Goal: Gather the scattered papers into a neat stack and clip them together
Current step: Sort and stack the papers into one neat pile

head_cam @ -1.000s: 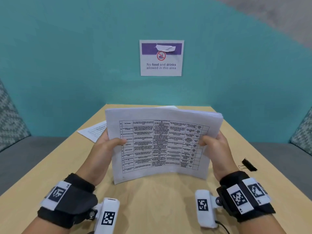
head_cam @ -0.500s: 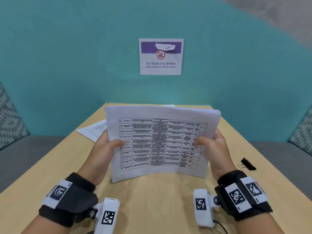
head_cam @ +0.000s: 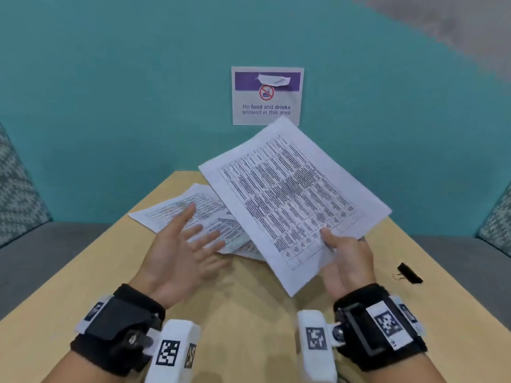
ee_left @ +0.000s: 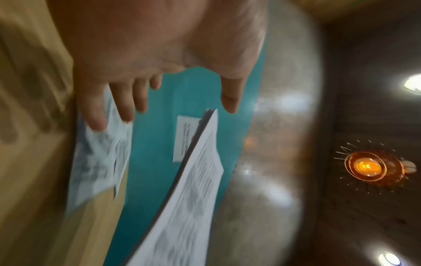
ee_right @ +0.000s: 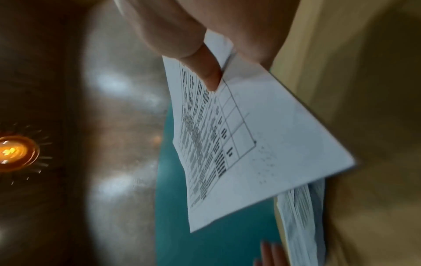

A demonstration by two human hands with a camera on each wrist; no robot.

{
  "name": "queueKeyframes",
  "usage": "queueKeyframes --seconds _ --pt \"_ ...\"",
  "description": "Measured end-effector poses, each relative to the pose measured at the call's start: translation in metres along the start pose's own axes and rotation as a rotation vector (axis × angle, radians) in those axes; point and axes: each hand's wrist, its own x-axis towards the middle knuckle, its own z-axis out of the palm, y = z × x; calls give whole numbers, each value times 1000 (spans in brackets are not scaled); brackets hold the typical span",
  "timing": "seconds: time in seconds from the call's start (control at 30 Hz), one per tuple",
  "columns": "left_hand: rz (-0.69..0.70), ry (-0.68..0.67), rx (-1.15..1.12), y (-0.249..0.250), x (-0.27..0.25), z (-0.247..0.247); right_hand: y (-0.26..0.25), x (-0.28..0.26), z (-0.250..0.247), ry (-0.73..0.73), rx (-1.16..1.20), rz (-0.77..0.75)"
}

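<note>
My right hand (head_cam: 347, 261) pinches the light, floppy stack (head_cam: 293, 200) at its near edge; left hand (head_cam: 177, 252), fingers spread, nears loose sheets (head_cam: 190, 214) on the surface (head_cam: 249, 313).

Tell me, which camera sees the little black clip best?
The head camera. The black binder clip lies in plain sight on the table, off to the right of the right hand. The two wrist cameras do not show the clip at all, only blurry papers and hands.

Black wristbands (head_cam: 116, 324), white tagged cameras (head_cam: 172, 352)
</note>
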Motion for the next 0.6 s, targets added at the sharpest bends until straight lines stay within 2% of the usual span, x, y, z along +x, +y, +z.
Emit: queueKeyframes --seconds 0.07,0.17,0.27,0.33,0.47,0.6 --pt "-46 -112 -44 -11 -5 8 14 -7 6 -4 37 53" --pt "61 -156 44 -25 -9 18 36 -16 13 -23 45 62" --pt "235 -47 209 -33 -6 20 51 -26 19 -43 31 78" --pt "302 28 253 -36 -3 18 55 -30 21 -48 18 92" --pt "374 120 261 -30 2 11 56 -38 24 -111 -80 75" --pt "405 151 197 7 15 -10 55 -44 27 -234 -158 98"
